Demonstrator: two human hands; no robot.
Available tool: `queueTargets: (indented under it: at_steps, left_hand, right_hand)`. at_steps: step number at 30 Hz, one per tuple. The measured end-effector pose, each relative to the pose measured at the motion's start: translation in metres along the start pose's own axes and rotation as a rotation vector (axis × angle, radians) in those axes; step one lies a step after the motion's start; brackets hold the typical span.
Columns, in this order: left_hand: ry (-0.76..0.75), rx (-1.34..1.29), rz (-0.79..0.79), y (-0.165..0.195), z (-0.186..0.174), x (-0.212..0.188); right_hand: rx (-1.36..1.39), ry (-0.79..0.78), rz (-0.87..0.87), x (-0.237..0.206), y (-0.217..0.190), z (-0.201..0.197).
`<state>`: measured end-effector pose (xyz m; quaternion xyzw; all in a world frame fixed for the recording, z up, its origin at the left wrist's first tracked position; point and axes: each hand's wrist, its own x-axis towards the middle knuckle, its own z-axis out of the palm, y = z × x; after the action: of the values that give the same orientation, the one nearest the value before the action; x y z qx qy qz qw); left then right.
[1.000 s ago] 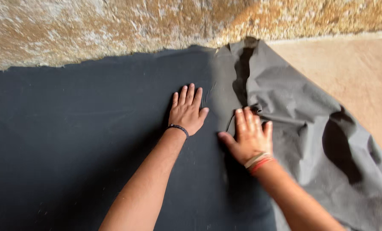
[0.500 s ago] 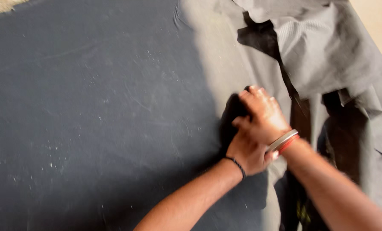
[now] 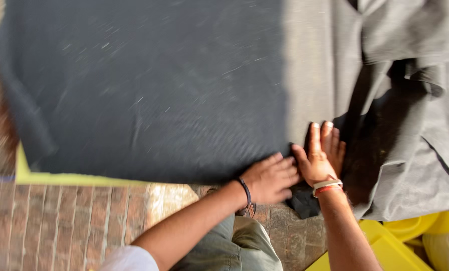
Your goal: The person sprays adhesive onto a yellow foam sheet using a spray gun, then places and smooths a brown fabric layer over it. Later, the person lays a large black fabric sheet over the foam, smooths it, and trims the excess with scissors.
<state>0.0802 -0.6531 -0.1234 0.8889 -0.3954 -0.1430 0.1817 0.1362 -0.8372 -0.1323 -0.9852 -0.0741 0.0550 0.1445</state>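
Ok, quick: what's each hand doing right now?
Left hand: fingers curled at the near edge of the dark fabric; grip cannot be told.
Right hand: open, flat on it.

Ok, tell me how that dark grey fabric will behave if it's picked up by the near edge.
The dark grey fabric is probably floppy: its right side lies bunched in soft folds. It looks thin and light, draping over the edge. It may slide, since the left hand and right hand press it flat.

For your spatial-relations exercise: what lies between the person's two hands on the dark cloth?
Nothing in the head view: the left hand and right hand lie side by side, touching, both flat on the dark grey cloth.
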Motion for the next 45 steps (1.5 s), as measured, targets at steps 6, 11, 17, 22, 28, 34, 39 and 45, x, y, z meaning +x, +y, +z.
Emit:
queueTargets:
  at_steps: [6,11,17,22,28,34,39,45]
  left_hand:
    - [0.297,0.066,-0.702,-0.105,-0.031,-0.126]
    - [0.458,0.061,-1.07,-0.177,-0.054,-0.23]
    - [0.532,0.029,-1.36,-0.239,-0.054,-0.392]
    - [0.656,-0.01,-1.464,-0.301,-0.075,-0.477]
    - [0.565,0.137,-1.629,-0.321,-0.105,-0.531]
    - [0.52,-0.016,-0.888,-0.356,-0.143,-0.487]
    - [0.489,0.01,-0.938,-0.487,-0.194,-0.461]
    - [0.509,0.262,-0.762,-0.6,-0.24,-0.395]
  right_hand:
    - [0.005,0.006,0.039,-0.025,-0.021,0.013]
    - [-0.025,0.052,-0.232,-0.003,-0.09,0.041]
    - [-0.091,0.049,-0.501,0.019,-0.258,0.099]
    - [-0.112,0.007,-0.609,0.088,-0.401,0.12]
    - [-0.143,-0.05,-0.612,0.141,-0.57,0.151]
    - [-0.196,-0.092,-0.549,0.205,-0.656,0.158]
    - [-0.211,-0.117,-0.424,0.284,-0.668,0.147]
    - [-0.239,-0.061,-0.389,0.388,-0.687,0.149]
